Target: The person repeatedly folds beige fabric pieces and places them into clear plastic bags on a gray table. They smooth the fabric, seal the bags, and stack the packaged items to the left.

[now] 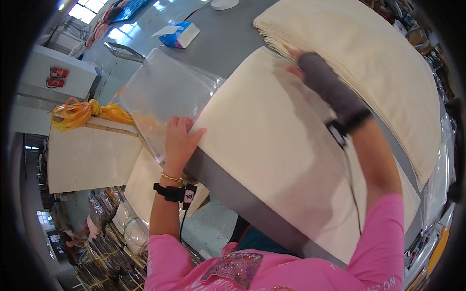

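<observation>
A cream fabric panel [247, 134] lies flat on the grey table before me. My left hand [182, 140] rests at its left corner, fingers over the edge of a stack of clear plastic bags [167, 87]; whether it pinches anything is not clear. My right hand [296, 65], in a grey sleeve or wrist cover, is over the panel's far edge, beside the layered edge of a large pile of folded cream fabric [356, 54]. Its thumb and fingers are apart, partly blurred and partly hidden by the cover.
A blue tissue pack [180, 34] lies at the back of the grey table [222, 51], near a metal handle-like tool [125, 52]. Orange and yellow plastic ties [87, 112] lie on a board at left. Bagged bundles [105, 251] are stacked below; cables hang from both wrists.
</observation>
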The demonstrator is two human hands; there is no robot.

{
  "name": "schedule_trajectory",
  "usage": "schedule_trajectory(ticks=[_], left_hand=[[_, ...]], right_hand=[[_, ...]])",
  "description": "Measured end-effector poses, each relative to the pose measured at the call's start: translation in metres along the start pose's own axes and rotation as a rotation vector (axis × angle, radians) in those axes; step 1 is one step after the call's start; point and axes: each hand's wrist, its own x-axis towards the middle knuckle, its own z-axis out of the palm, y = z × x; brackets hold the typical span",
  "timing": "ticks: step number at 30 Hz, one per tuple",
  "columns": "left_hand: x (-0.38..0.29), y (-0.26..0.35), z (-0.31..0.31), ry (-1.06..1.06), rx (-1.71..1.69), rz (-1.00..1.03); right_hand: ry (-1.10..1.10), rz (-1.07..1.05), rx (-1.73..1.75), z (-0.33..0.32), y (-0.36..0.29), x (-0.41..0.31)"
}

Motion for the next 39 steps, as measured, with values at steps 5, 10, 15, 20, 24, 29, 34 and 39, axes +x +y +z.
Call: schedule_trajectory(ticks=[5, 10, 15, 20, 24, 29, 34, 39], left_hand=[[-0.010, -0.048, 0.018, -0.218, -0.069, 0.035], [0.040, -0.093, -0.004, -0.075, -0.271, -0.229], [0.098, -0.061, -0.142, 0.216, -0.471, 0.029], [-0.013, 0.060, -0.150, 0.196, -0.601, 0.287], [-0.090, 0.180, -0.089, -0.195, -0.741, 0.669], [-0.149, 0.292, -0.012, -0.419, -0.640, 0.902], [-0.181, 0.308, 0.013, -0.460, -0.592, 0.952], [-0.198, 0.331, 0.015, -0.540, -0.567, 0.981]], right_hand=[[-0.150, 0.002, -0.192, 0.079, 0.000, 0.074], [-0.083, 0.169, 0.298, 0.032, -0.008, 0.106], [0.014, -0.083, 0.531, -0.111, -0.033, 0.124], [-0.154, -0.046, 0.304, -0.229, -0.040, -0.013], [-0.358, -0.007, -0.194, -0.258, -0.016, -0.132], [-0.438, 0.181, -0.302, -0.224, 0.023, -0.246], [-0.278, 0.157, -0.275, -0.230, 0.052, -0.280], [-0.462, -0.020, -0.373, -0.233, 0.049, -0.296]])
